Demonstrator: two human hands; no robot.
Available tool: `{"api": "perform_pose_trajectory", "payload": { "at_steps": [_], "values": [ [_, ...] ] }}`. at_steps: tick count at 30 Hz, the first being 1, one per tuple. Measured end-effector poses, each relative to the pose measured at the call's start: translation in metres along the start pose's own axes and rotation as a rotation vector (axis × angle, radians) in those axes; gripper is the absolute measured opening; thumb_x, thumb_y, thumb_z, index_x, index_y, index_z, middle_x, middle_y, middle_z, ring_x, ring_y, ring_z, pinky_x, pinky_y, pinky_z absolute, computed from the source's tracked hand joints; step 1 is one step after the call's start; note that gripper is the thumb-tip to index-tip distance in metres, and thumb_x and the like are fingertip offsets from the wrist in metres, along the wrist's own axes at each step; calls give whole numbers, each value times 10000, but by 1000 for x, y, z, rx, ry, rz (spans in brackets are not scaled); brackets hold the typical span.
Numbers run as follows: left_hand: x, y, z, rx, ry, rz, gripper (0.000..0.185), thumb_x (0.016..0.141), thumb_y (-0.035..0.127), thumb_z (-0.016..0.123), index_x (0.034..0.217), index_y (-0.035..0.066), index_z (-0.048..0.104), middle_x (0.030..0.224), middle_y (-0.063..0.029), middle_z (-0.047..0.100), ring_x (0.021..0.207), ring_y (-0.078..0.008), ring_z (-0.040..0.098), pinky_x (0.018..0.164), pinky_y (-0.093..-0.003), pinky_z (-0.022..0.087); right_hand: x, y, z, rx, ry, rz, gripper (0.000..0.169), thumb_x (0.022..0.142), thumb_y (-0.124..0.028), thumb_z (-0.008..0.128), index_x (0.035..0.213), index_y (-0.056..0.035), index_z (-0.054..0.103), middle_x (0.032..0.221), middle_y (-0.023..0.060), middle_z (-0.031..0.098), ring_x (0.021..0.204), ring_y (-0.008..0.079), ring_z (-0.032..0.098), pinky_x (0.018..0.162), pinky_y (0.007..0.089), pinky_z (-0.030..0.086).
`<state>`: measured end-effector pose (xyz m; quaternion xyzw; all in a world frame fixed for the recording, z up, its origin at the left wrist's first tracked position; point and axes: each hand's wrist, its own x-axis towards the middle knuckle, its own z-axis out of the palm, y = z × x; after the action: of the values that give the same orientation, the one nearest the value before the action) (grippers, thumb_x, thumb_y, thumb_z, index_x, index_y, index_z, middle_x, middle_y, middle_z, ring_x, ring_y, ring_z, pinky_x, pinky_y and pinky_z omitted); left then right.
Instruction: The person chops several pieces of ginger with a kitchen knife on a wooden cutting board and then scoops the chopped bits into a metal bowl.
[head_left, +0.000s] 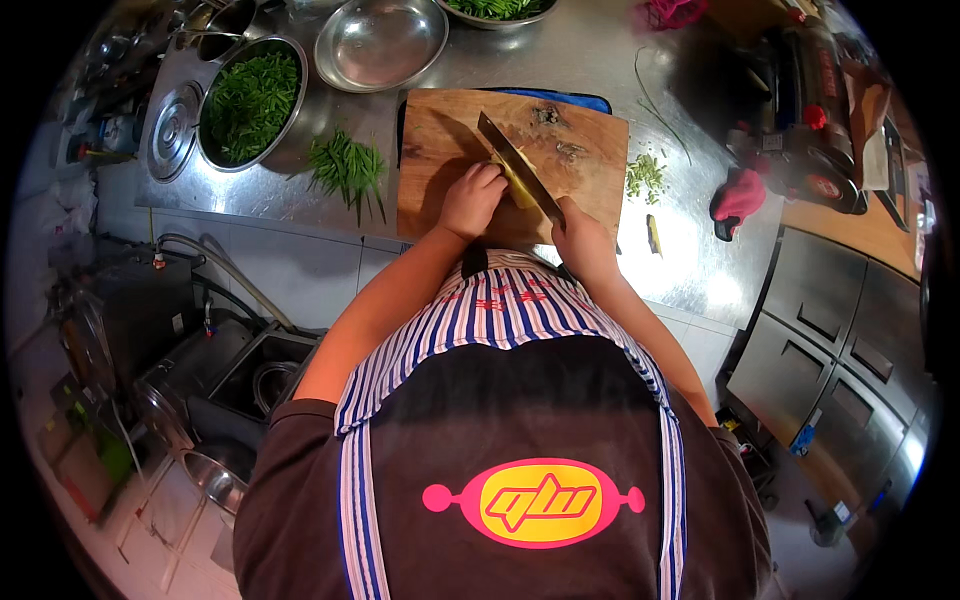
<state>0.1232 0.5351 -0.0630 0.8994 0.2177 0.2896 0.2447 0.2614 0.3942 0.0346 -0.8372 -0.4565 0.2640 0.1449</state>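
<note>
On a wooden cutting board (442, 157), my left hand (474, 201) rests with curled fingers against a pale yellow piece of food (520, 192), whose kind I cannot tell. My right hand (583, 236) grips the handle of a broad-bladed kitchen knife (517, 163). The blade slants from upper left to lower right, over or against the yellow piece. Part of that piece is hidden by the blade and my left fingers. Small dark bits lie near the board's top right. Cut green stalks (349, 169) are heaped on the steel counter left of the board.
A steel pot (300, 97) of cut greens stands at left beside a round lid (174, 131). An empty steel bowl (381, 41) lies beyond the board. Right of it are small pale green pieces (646, 178), a dark-edged scrap (654, 235) and a red cloth item (739, 199).
</note>
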Motion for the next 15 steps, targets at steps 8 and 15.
{"api": "perform_pose_trajectory", "payload": {
  "at_steps": [8, 15],
  "values": [
    [0, -2, -6, 4, -95, -4, 51, 791, 120, 598, 824, 87, 619, 890, -41, 565, 940, -244, 561, 748, -359, 498, -2, -7, 2, -107, -93, 67, 183, 881, -138, 511, 1049, -68, 501, 763, 247, 627, 743, 438, 612, 673, 528, 467],
    [-2, -3, -2, 1, -48, 15, 79, 772, 102, 622, 848, 76, 627, 926, -62, 573, 955, -259, 557, 785, -368, 490, 5, 4, 17, -19, -5, 7, 197, 871, -136, 551, 1052, -72, 505, 776, 229, 635, 747, 434, 613, 659, 517, 469]
  ]
}}
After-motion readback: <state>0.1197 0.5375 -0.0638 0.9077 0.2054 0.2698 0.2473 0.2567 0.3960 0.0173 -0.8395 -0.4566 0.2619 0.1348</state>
